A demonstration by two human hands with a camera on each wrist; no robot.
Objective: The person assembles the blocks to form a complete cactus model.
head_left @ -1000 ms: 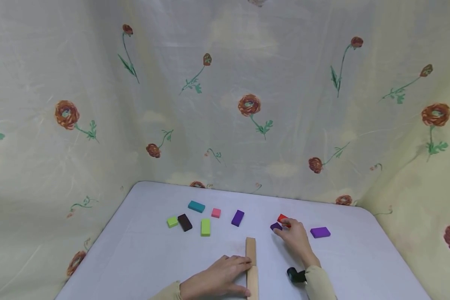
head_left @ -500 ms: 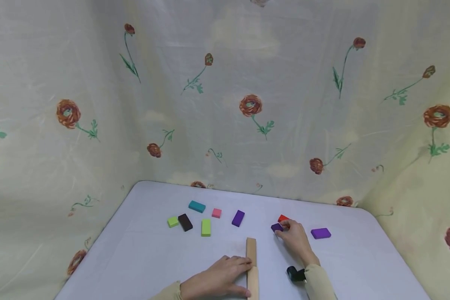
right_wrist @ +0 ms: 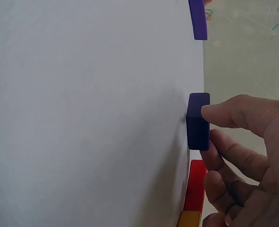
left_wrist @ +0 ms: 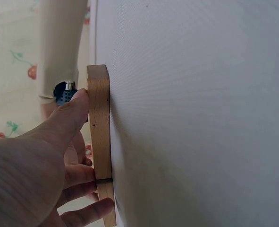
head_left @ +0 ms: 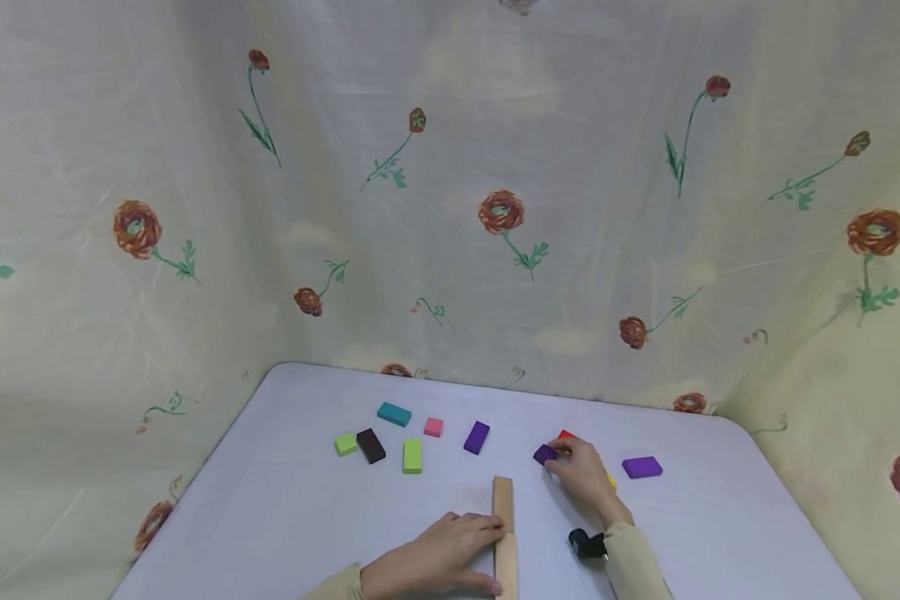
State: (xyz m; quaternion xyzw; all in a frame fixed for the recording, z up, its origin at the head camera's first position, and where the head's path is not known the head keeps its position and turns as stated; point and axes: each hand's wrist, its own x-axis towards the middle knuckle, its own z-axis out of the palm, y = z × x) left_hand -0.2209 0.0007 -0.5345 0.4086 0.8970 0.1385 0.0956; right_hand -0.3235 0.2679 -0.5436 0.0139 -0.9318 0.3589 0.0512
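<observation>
My left hand (head_left: 442,554) rests against two wooden blocks, a far one (head_left: 502,493) and a near one (head_left: 507,562), lying end to end in a line. In the left wrist view the thumb touches the near block and the fingertips lie around the joint between the two. My right hand (head_left: 587,479) pinches a dark purple block (right_wrist: 198,125) between thumb and fingers, close over the white table. Just beyond that hand lies a red block (right_wrist: 195,184), partly hidden in the head view. A yellow block (head_left: 612,481) peeks out beside the wrist.
A violet block (head_left: 641,467) lies to the right, another purple one (head_left: 477,437) left of the right hand. Further left are teal (head_left: 394,413), pink (head_left: 433,427), black (head_left: 371,446) and lime (head_left: 412,456) blocks. A floral curtain (head_left: 450,250) hangs behind the table.
The right hand has shifted slightly left and nearer with the dark purple block, uncovering a yellow block behind its wrist. The left hand stays on the wooden blocks.
</observation>
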